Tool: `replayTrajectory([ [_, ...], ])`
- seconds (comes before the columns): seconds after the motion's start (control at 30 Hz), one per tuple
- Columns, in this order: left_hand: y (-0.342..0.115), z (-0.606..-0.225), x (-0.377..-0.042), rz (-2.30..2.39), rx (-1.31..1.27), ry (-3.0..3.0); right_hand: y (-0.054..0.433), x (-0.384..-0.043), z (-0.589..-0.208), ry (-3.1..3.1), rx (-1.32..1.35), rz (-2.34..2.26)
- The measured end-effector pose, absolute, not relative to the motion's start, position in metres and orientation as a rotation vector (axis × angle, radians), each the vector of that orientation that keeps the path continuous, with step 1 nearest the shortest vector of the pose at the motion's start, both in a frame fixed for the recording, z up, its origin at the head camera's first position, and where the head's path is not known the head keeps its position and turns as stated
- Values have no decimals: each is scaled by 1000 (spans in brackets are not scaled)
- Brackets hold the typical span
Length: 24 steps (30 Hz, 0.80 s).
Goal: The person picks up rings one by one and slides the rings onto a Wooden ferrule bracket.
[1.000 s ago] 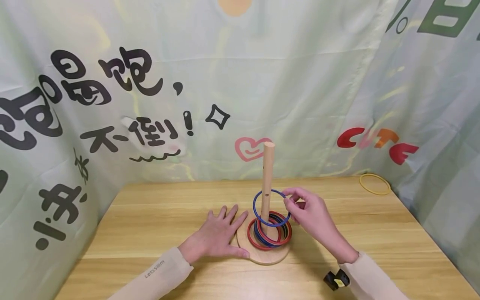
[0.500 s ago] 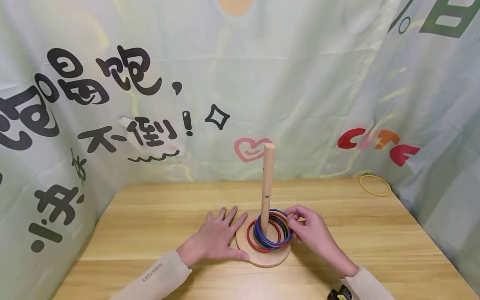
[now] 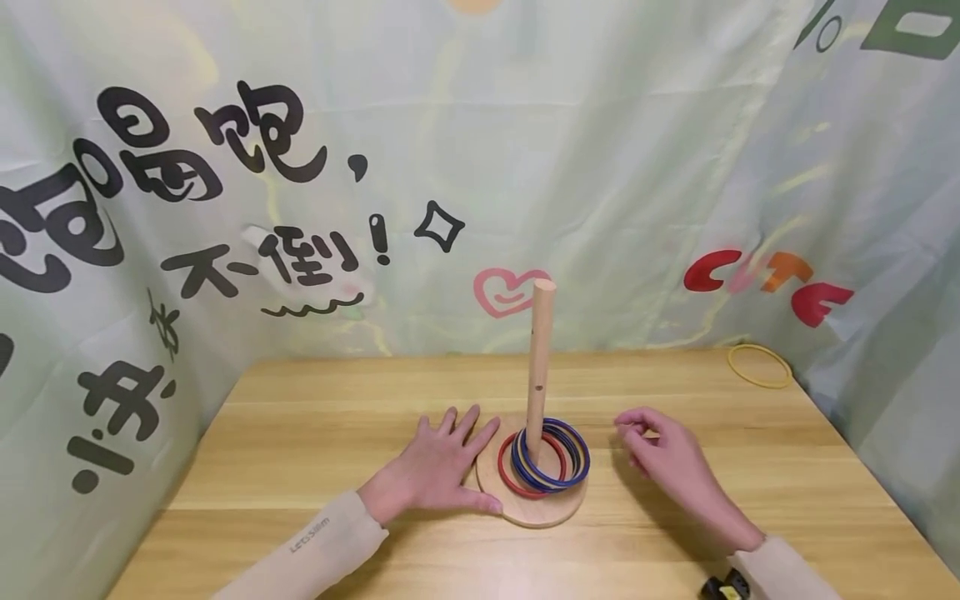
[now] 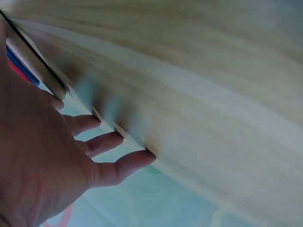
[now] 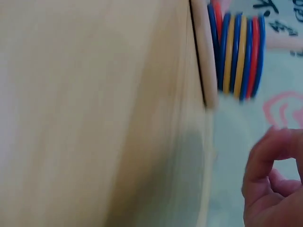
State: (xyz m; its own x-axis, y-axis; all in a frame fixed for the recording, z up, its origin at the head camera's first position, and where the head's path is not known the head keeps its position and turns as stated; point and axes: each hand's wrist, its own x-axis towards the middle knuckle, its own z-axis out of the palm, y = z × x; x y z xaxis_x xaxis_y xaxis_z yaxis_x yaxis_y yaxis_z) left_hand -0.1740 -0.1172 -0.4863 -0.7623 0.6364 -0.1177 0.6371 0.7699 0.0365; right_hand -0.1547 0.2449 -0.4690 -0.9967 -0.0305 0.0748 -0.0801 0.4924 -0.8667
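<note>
A round wooden base (image 3: 531, 514) with a tall peg (image 3: 542, 358) stands on the table. Around the peg lies a stack of thin rings, topped by a blue ring (image 3: 587, 463); a red ring (image 3: 502, 479) shows lower at the left. The right wrist view shows blue, yellow and red rings side by side above the base (image 5: 204, 52). My left hand (image 3: 435, 468) lies flat with fingers spread, its thumb touching the base's left edge. To the right of the base, apart from the rings, my right hand (image 3: 675, 454) holds nothing, its fingers loosely bent.
A yellow ring (image 3: 759, 386) lies at the table's far right corner, by the cloth. Printed cloth (image 3: 615, 167) hangs behind and along both sides of the wooden table (image 3: 315, 400).
My right hand has lowered the blue ring down the peg onto the stack, let it go and drawn away to the right. The left hand has stayed in place.
</note>
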Motion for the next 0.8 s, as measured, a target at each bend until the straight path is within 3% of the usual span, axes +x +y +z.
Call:
replayTrajectory([
  [0.43, -115, -485, -174, 17, 1007, 2819, 384, -203, -470, -2600, -225, 1380],
  [0.8, -116, -484, -174, 5, 992, 2814, 433, -230, -480, -2601, -333, 1369],
])
